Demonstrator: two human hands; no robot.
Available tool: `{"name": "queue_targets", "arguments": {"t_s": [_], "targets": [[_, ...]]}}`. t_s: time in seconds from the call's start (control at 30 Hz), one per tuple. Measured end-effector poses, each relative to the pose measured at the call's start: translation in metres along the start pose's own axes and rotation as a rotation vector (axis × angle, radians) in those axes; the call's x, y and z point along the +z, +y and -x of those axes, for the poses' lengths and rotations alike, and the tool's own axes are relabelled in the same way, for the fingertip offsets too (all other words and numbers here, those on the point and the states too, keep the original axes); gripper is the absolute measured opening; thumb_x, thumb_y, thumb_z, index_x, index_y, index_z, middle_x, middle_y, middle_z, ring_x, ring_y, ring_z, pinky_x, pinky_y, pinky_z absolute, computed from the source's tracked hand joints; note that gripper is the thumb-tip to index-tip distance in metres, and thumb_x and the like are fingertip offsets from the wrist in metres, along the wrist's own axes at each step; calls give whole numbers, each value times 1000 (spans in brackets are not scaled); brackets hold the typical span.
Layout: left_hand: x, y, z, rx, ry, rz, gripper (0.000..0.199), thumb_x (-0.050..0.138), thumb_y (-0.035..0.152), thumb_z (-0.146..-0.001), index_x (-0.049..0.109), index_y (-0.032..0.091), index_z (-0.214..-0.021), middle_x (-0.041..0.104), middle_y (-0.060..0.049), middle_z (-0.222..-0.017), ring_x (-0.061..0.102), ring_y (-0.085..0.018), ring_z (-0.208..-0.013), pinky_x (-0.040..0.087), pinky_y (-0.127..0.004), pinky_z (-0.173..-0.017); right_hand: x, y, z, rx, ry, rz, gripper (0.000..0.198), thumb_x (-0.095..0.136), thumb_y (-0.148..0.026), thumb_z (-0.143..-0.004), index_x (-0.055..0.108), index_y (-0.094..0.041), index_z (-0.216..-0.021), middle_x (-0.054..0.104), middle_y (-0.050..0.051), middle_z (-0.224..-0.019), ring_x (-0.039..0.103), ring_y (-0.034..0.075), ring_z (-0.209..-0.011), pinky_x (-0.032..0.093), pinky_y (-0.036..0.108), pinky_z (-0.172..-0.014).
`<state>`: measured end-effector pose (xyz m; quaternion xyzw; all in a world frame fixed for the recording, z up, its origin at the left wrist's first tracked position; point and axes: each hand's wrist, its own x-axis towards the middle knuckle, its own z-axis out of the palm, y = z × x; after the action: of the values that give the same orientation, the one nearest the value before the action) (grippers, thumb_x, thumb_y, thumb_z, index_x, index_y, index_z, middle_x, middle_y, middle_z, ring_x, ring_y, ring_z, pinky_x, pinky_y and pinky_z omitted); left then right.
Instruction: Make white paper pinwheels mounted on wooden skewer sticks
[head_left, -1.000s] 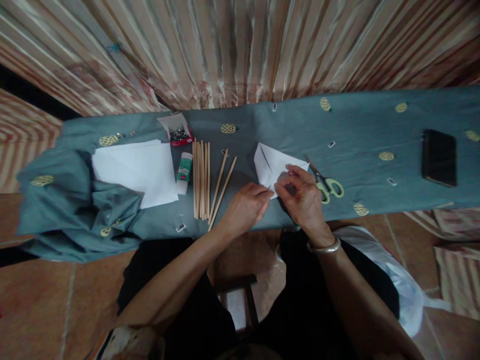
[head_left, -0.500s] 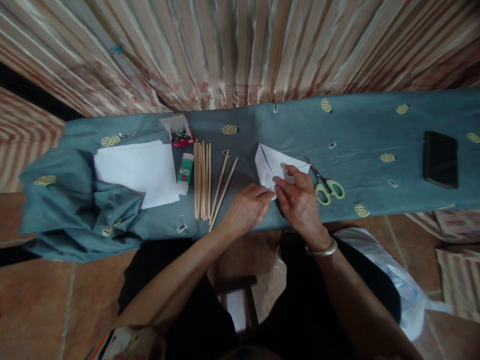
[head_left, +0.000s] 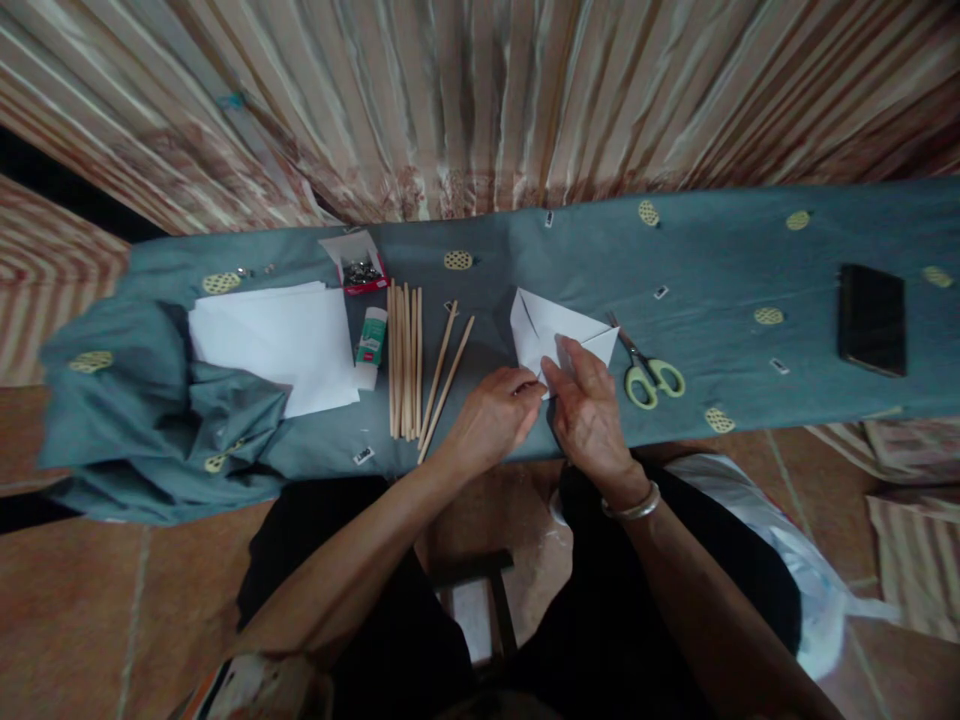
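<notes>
A white sheet of paper [head_left: 564,318] with cut slits and folded flaps lies on the cloth in front of me. At its near corner my left hand [head_left: 499,415] pinches the paper between thumb and fingers. My right hand [head_left: 596,415] rests on the sheet, its fingers stretched out and flat against the surface. Part of the paper's near edge is hidden under both hands. Just right of the paper lies a pair of scissors [head_left: 651,375] with green handles, apart from my right hand. Two loose wooden sticks [head_left: 444,375] lie left of my left hand.
Further left are a row of several wooden sticks [head_left: 405,360], a glue stick [head_left: 370,345], an opened small box [head_left: 364,275] of metal pieces and a stack of white paper [head_left: 274,340]. A black phone [head_left: 871,320] lies far right on the green tablecloth [head_left: 720,260]. A curtain hangs behind.
My right hand has shifted slightly left and its fingers have come down flatter on the paper. My left hand keeps its pinch at the near corner.
</notes>
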<state>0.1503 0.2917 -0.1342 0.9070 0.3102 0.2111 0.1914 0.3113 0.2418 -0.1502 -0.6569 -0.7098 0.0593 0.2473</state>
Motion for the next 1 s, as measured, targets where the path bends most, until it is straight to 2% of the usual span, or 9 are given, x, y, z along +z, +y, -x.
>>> {"name": "queue_targets", "arguments": {"t_s": [0.3,0.47,0.57,0.73,1.0], "targets": [[5,-3,0,20,0,6,15,55,15,-91,65,14,-102,66,-9,-107,62,-22,-98,54,-37,-88,0,-1,-3,-15,-15,9,47,39,-10,-91,57,-23,-133,46,11,-150,41,29,-140,38,51,-110],[5,-4,0,28,13,0,15,57,13,-89,65,14,-101,67,-9,-105,61,-21,-95,55,-37,-85,-11,8,-14,-9,-8,-48,41,41,-11,-88,66,-21,-120,49,10,-148,43,27,-138,41,50,-110],[4,-4,0,37,22,8,15,58,12,-89,65,13,-101,66,-10,-105,61,-21,-95,55,-36,-85,-22,19,-24,-11,-6,-75,47,40,-10,-86,62,-19,-127,48,12,-149,45,27,-137,40,49,-111],[3,-4,0,33,6,9,14,58,12,-89,65,15,-101,66,-8,-106,62,-21,-96,55,-36,-85,-25,34,-39,81,35,94,52,39,-20,-92,45,-16,-144,46,18,-150,44,32,-138,38,56,-107],[2,-5,0,15,-13,26,16,57,13,-89,63,16,-103,66,-8,-110,64,-20,-101,55,-35,-88,-22,31,-43,78,-18,213,47,37,-23,-95,51,-12,-138,58,18,-138,53,32,-127,36,53,-104]]}}
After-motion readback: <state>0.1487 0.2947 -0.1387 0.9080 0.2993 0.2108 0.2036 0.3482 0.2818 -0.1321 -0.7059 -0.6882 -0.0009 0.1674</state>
